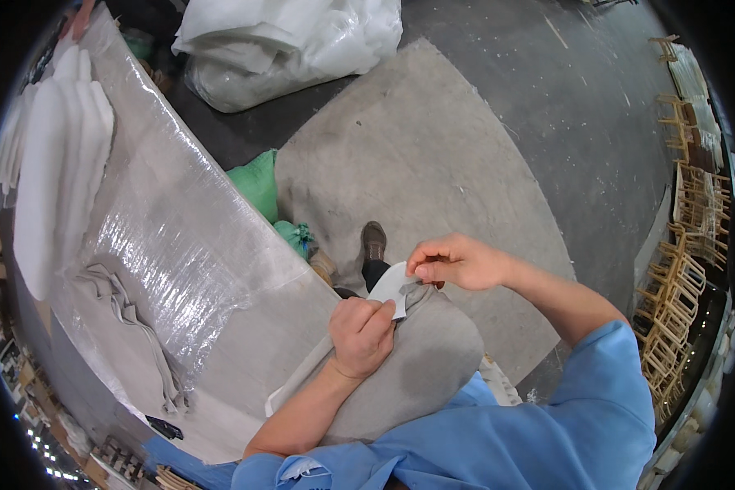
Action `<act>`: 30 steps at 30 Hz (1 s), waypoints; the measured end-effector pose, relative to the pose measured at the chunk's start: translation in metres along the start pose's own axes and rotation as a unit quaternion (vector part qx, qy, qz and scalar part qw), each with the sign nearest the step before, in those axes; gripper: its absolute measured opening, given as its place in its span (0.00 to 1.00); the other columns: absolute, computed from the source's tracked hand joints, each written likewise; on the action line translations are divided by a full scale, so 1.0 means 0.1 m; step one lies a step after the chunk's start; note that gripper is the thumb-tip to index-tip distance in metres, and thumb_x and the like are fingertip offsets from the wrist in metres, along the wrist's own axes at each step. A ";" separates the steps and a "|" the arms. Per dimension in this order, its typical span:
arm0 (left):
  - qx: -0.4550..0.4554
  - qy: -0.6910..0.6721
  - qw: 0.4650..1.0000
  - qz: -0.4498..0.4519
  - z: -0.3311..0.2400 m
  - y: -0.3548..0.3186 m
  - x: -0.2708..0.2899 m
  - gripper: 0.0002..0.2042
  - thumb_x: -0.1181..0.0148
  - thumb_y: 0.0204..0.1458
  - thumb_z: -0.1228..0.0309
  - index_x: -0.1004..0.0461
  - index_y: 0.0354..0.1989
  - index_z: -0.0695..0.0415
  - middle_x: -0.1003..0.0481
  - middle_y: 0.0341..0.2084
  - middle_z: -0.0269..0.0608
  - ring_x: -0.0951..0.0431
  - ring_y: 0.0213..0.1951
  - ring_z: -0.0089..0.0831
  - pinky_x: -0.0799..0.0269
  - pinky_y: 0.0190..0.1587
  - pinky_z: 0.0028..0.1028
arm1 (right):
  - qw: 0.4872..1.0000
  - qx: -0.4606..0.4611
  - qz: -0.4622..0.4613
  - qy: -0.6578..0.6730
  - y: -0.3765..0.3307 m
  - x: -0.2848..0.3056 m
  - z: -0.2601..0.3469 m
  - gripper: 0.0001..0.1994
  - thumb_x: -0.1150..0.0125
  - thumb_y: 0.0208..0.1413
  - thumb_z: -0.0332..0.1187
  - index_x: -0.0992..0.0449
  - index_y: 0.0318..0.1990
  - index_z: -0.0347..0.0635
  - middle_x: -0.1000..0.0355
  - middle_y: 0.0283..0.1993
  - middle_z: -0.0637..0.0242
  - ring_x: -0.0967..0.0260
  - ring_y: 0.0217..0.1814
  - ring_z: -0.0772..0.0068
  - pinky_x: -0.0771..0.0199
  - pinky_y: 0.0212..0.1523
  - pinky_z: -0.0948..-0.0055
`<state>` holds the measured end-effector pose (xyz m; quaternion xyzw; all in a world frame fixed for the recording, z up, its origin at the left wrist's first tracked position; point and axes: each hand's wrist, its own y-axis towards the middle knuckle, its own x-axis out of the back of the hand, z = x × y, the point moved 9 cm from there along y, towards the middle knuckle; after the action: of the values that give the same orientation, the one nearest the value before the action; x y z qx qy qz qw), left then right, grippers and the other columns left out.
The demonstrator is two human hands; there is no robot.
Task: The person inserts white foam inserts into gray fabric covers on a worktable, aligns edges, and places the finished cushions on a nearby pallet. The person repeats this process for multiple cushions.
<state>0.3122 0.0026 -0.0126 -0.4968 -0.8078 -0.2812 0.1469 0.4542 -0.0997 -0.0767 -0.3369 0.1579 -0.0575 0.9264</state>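
Observation:
A grey fabric-covered cushion (425, 363) lies against my body, with a white padding piece (390, 287) showing at its far end. My left hand (363, 336) is closed round the cushion's edge where the white piece meets the grey cloth. Beyond it and to the right, my right hand (457, 261) pinches the cloth at the tip of the white piece. Its fingertips partly hide what they grip. A pale strip runs along the cushion's left side, under my left forearm.
To my left is a plastic-covered table (212, 269). It carries stacked white padding (61, 163), folded grey cloth pieces (131, 327) and a small black object (164, 426). Green sacks (255, 184) stand beside it. A large wrapped white bundle (294, 49) lies ahead; wooden frames (670, 302) line the right.

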 end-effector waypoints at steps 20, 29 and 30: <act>-0.077 0.006 0.997 0.004 -0.31 -0.12 -0.09 0.09 0.30 0.42 0.79 0.20 0.34 0.58 0.29 0.27 0.34 0.27 0.27 0.34 0.34 0.30 0.33 | 0.875 -0.091 0.265 -0.395 0.17 -0.38 0.17 0.10 0.42 0.64 0.31 0.23 0.50 0.46 0.21 0.42 0.64 0.26 0.42 0.66 0.29 0.43 0.64; -0.103 0.013 0.994 0.016 -0.42 -0.16 -0.17 0.08 0.31 0.43 0.78 0.21 0.33 0.56 0.30 0.27 0.33 0.27 0.30 0.32 0.34 0.31 0.33 | 0.839 -0.156 0.286 -0.436 0.22 -0.39 -0.06 0.09 0.43 0.65 0.35 0.24 0.49 0.46 0.23 0.39 0.64 0.26 0.36 0.67 0.28 0.37 0.63; -0.106 0.014 0.994 0.016 -0.43 -0.17 -0.17 0.08 0.31 0.43 0.78 0.21 0.33 0.56 0.30 0.28 0.33 0.27 0.31 0.32 0.34 0.31 0.32 | 0.829 -0.180 0.290 -0.443 0.21 -0.40 -0.05 0.09 0.42 0.65 0.35 0.24 0.49 0.46 0.23 0.38 0.64 0.26 0.34 0.68 0.28 0.35 0.63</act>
<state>0.3036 -0.0412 0.0077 -0.5184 -0.7631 -0.3702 0.1092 0.4151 -0.0788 -0.0839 -0.4253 -0.1713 0.3990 0.7941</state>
